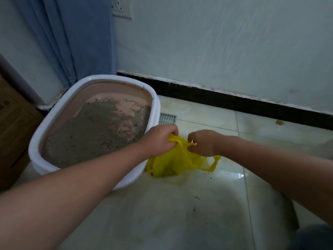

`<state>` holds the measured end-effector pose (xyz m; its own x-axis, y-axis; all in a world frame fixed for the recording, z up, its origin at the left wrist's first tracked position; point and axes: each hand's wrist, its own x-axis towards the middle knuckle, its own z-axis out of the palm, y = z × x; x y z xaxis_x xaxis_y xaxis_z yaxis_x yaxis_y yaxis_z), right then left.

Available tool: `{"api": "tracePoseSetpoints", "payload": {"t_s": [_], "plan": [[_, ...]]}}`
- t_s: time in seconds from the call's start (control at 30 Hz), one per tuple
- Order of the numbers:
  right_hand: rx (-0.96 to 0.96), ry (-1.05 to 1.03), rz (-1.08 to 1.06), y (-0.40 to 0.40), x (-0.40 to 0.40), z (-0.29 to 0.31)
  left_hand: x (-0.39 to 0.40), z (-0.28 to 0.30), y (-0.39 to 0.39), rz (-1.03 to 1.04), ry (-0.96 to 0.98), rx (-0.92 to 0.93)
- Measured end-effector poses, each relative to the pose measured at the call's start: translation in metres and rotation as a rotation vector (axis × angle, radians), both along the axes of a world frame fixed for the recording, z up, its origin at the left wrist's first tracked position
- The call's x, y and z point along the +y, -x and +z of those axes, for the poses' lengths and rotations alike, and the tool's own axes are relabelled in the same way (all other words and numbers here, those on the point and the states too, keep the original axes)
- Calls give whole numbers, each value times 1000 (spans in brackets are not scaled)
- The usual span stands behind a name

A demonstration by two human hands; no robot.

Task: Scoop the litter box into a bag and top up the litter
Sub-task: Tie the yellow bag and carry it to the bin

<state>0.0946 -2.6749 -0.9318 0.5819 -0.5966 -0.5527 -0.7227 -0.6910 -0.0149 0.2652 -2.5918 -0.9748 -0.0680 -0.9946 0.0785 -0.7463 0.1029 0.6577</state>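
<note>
On the pale tiled floor (198,204), just beside the right wall of the white oval litter box (54,165), both hands grip the thin yellow plastic bag (173,163): left hand (159,139) and right hand (205,143) curl tightly around its top. No readable writing shows.

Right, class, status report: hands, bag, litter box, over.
Left hand and right hand both grip the crumpled yellow plastic bag on the floor. White-rimmed pink litter box beside it, litter thin. Nothing obstructing.
</note>
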Motion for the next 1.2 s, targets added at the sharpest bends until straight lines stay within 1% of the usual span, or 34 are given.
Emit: {"api": "tracePoseSetpoints", "payload": {"t_s": [0.07, 0.2, 0.33, 0.4, 0.43, 0.5, 0.57, 0.63, 0.7, 0.73, 0.77, 0.83, 0.87, 0.9, 0.93, 0.97, 1.0, 1.03, 1.07, 1.1, 1.13, 1.2], "plan": [[20, 82, -2, 20, 4, 3, -2, 9, 4, -16, -41, 17], [78, -7, -187, 45, 3, -7, -3, 18, 7, -55, -149, -31], [62, 43, -210, 51, -10, -13, -1, 17, 9, 66, -174, 62], [86, 24, -199, 52, -10, -14, -4, 17, 4, 117, -174, 65], [95, 20, -193, 52, -10, -16, -6, 18, 0, 111, -188, 46], [66, 32, -197, 51, -11, -17, -8, 22, -8, 52, -240, -55], [-8, 42, -230, 47, -16, -16, -9, 26, -12, -16, -314, -148], [-131, 4, -292, 44, -21, -13, -7, 28, -12, -64, -374, -246], [-302, -99, -377, 39, -23, -7, -5, 24, -10, -121, -368, -387], [-382, -139, -407, 36, -23, -3, -3, 23, -10, -128, -342, -413], [-449, -160, -425, 32, -22, 1, -1, 21, -11, -112, -306, -391], [-559, -179, -453, 25, -21, 7, 4, 19, -11, -26, -236, -245], [-602, -183, -466, 22, -20, 9, 6, 21, -9, 1, -223, -179], [-636, -182, -473, 20, -19, 11, 8, 25, -7, -10, -240, -152], [-662, -180, -474, 18, -17, 12, 10, 27, -6, -51, -282, -181], [-683, -180, -472, 16, -16, 13, 13, 30, -4, -101, -332, -269], [-701, -181, -469, 15, -15, 13, 16, 31, -2, -151, -352, -415], [-717, -182, -468, 14, -14, 13, 19, 30, 0, -186, -311, -566], [-727, -180, -467, 14, -13, 13, 21, 28, 0, -192, -248, -652], [-732, -176, -464, 13, -12, 13, 22, 27, 0, -160, -194, -652], [-736, -169, -459, 13, -11, 13, 24, 27, 0, -97, -170, -582], [-748, -153, -443, 12, -8, 13, 24, 28, -2, 87, -157, -285]]}}
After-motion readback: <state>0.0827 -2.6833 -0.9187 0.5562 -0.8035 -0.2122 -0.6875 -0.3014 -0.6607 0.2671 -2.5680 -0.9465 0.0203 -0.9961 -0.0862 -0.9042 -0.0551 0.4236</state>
